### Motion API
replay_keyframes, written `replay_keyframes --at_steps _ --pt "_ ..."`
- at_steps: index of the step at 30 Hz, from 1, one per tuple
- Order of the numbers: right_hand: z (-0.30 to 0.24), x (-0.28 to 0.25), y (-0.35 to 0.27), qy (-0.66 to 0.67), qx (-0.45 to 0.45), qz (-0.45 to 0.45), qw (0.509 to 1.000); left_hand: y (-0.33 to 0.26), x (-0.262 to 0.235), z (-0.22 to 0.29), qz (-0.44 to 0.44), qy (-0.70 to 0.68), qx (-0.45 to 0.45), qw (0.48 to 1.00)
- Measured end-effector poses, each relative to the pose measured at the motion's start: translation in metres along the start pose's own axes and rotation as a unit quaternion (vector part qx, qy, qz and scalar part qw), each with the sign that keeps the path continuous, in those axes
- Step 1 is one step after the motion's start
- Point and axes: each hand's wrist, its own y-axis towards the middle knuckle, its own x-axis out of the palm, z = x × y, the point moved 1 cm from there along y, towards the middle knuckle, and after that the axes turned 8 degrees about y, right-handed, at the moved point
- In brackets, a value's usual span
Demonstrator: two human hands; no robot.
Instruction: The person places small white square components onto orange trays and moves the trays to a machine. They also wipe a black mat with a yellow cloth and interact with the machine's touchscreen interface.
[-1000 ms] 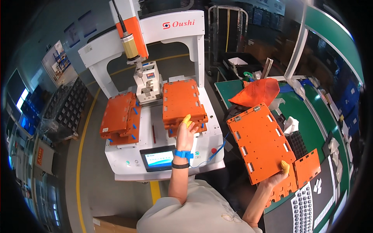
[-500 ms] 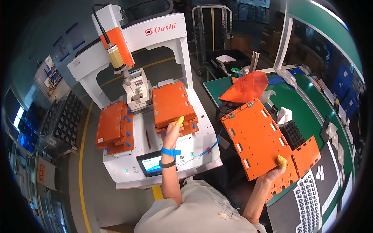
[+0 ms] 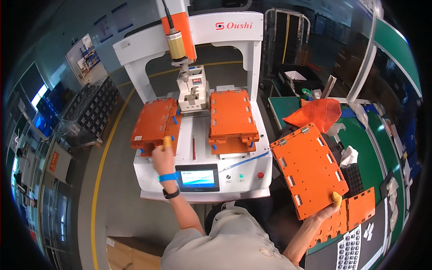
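My left hand [image 3: 163, 154], with a yellow finger cot, a blue wristband and a black watch, grips the front right corner of the left orange fixture [image 3: 153, 121] on the white benchtop machine [image 3: 202, 153]. A second orange fixture [image 3: 231, 114] lies on the machine's right side, apart from both hands. My right hand [image 3: 327, 208] holds a flat orange cover plate [image 3: 308, 168] by its lower edge, tilted up over the green-topped bench [image 3: 375, 144] at my right.
The machine's orange and yellow tool head [image 3: 177, 36] hangs above the middle, and a small touchscreen [image 3: 197, 177] sits on its front. Another orange plate [image 3: 357, 211], an orange bag [image 3: 315, 112] and black trays [image 3: 90, 110] lie around. A cardboard box [image 3: 130, 252] stands by my left leg.
My left hand has left the right fixture and moved over to the front corner of the left fixture. My right hand still holds the orange cover plate.
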Motion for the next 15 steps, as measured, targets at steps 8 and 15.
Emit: replay_keyframes --at_steps 8,15 --pt "0.031 0.038 0.000 0.006 0.103 -0.064 0.993 0.077 0.003 -0.066 -0.004 0.005 -0.177 0.984" --pt "0.103 0.136 0.007 -0.094 0.280 -0.098 0.950 0.085 0.019 -0.062 0.101 -0.052 -0.158 0.981"
